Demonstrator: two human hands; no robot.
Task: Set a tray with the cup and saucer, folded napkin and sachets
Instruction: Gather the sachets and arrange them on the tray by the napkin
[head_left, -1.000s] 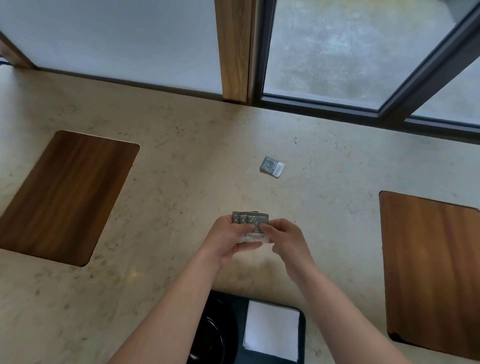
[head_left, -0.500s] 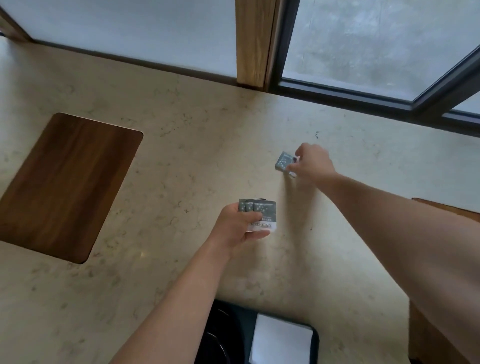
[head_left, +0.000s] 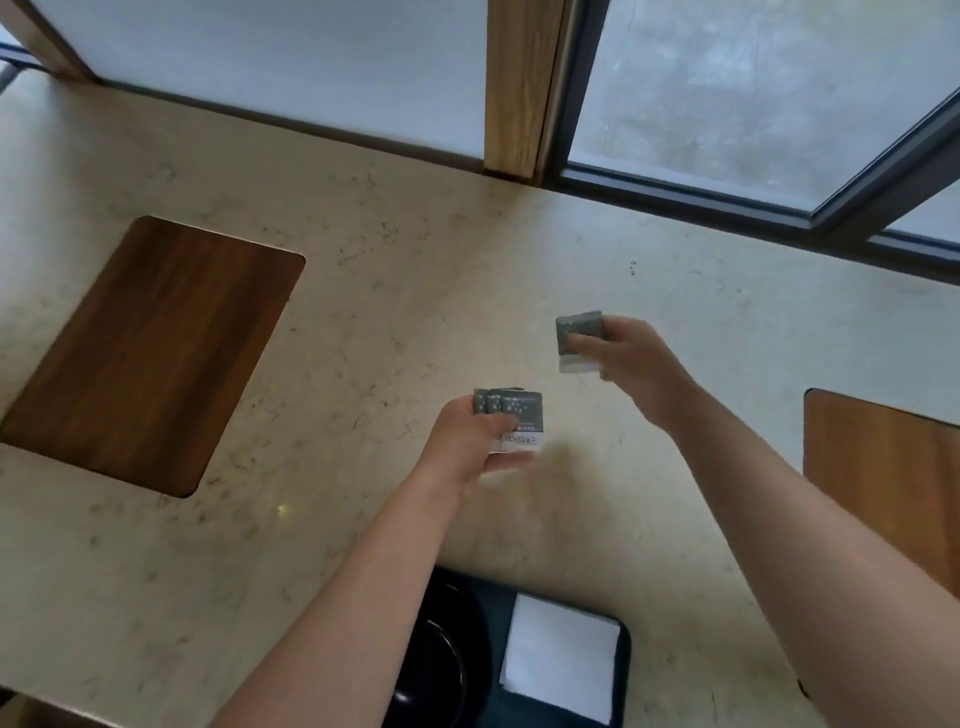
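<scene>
My left hand (head_left: 470, 441) grips stacked sachets (head_left: 511, 418); my right hand (head_left: 631, 358) pinches one sachet (head_left: 577, 332) at one o'clock; napkin (head_left: 561, 657) already on tray (head_left: 621, 675) at six; sachets remain.

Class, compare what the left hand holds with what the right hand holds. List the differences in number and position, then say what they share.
The left hand grips a fanned bundle of sachets; the right hand pinches a single sachet.
The bundle sits nearer the person, closer to the dark tray; the single sachet is held farther out, toward the window.
Both are grey sachets with a white end, held above the counter.
</scene>
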